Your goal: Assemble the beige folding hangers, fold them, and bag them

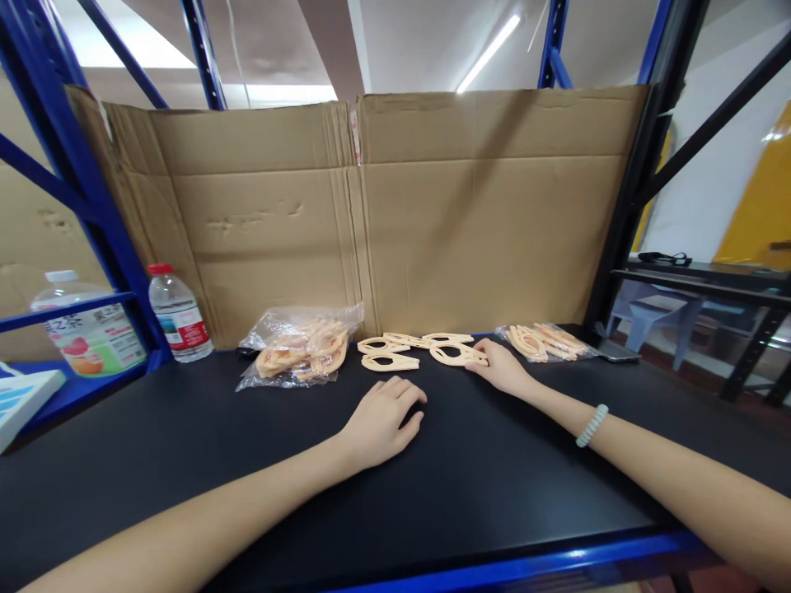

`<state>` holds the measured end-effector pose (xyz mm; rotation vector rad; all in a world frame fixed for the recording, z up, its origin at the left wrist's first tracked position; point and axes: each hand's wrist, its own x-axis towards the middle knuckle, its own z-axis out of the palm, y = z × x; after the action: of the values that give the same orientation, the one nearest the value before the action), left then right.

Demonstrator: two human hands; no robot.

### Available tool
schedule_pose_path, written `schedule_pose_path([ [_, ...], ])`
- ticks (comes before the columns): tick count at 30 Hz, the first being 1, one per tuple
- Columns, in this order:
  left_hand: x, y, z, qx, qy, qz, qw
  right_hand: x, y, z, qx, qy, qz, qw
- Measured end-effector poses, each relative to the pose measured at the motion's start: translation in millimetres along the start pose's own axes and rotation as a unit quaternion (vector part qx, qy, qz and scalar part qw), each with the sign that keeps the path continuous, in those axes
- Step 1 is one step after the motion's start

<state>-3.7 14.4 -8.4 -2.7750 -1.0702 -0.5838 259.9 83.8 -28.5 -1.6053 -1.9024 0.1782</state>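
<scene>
At the far left, a white-and-blue box lies on a blue shelf edge, and behind it a large bottle with a fruit label stands beyond the blue rack post. Just to the right, a small water bottle with a red cap stands upright on the black surface, close to the cardboard wall that lines the back.

Further right, a clear plastic bag of peach-coloured plastic pieces lies crumpled on the surface, near the cardboard. Below and right of it, the left hand rests palm down on the bare surface, its fingers loosely curled and holding nothing; it lies near the loose pieces but apart from them.

Just beyond that hand, several loose peach pieces lie flat in a small cluster, some overlapping. The right hand reaches in from the right with fingers stretched out, its fingertips touching the rightmost loose piece; whether it grips the piece or only presses on it cannot be told. A white beaded bracelet sits on that wrist.

To the right of the hand, a second bag of peach pieces lies on the surface, with a dark phone just beside it at the black rack post.
</scene>
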Motion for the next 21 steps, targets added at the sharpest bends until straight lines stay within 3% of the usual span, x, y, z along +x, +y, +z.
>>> schedule_pose_path([
  [6,3.1,-16.1,4.7,-0.065,-0.005,-0.091,0.994,-3.6,1.8,-4.4,0.189,0.003,0.026,0.982],
  [10,5.0,-23.0,9.8,-0.197,0.044,-0.114,0.973,-13.2,-17.5,-10.9,0.3,-0.024,0.032,0.953],
  [13,6.5,-14.6,11.7,-0.331,0.077,-0.144,0.929,-29.5,-39.2,-15.8,0.398,-0.078,0.005,0.914],
  [16,7.4,-0.3,9.1,-0.422,0.079,-0.164,0.888,-48.3,-59.2,-16.9,0.415,-0.118,-0.047,0.901],
  [19,5.2,9.7,3.5,-0.418,0.032,-0.145,0.896,-60.9,-71.2,-15.4,0.442,-0.147,-0.078,0.882],
  [21,3.2,11.6,1.1,-0.415,0.029,-0.14,0.898,-63.3,-73.3,-15.1,0.452,-0.157,-0.074,0.875],
])
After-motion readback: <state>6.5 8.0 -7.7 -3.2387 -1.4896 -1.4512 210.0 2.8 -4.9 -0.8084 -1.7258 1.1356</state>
